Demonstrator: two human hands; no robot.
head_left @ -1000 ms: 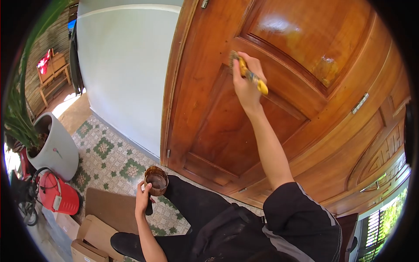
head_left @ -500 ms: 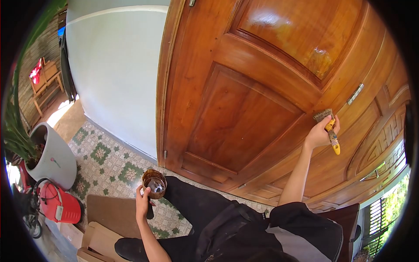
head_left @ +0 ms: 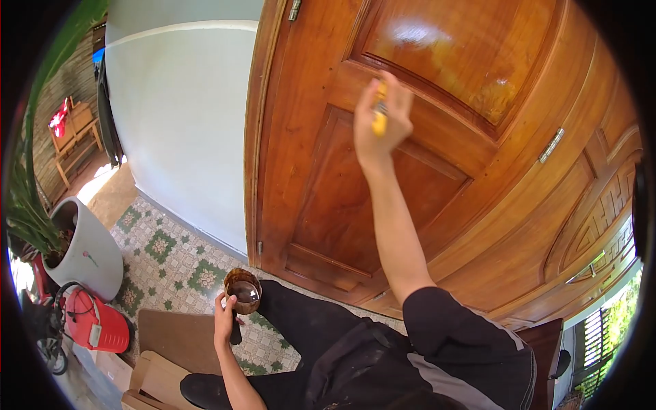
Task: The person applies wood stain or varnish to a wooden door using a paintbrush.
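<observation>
My right hand [head_left: 383,130] is closed around a paintbrush [head_left: 380,117] with a yellow handle, up against the rail between two panels of the brown wooden door [head_left: 307,89]. The hand is slightly blurred, and it hides the bristles. The upper door panel [head_left: 465,48] looks glossy and wet in places. Low on the left, my left hand [head_left: 224,318] grips a small brown-stained cup [head_left: 244,290] holding a little dark liquid. A dark handle shows beneath that hand.
Beside the door stands a pale wall [head_left: 184,116]. At left are a grey planter [head_left: 92,249] and a red container [head_left: 99,324]. Cardboard [head_left: 160,383] and a brown mat [head_left: 174,335] lie on the patterned tile floor [head_left: 160,246]. More carved door panels [head_left: 581,225] extend right.
My right hand has swung left and up across the door with the paintbrush, from the right edge to the middle rail. My left hand with the cup has stayed nearly still.
</observation>
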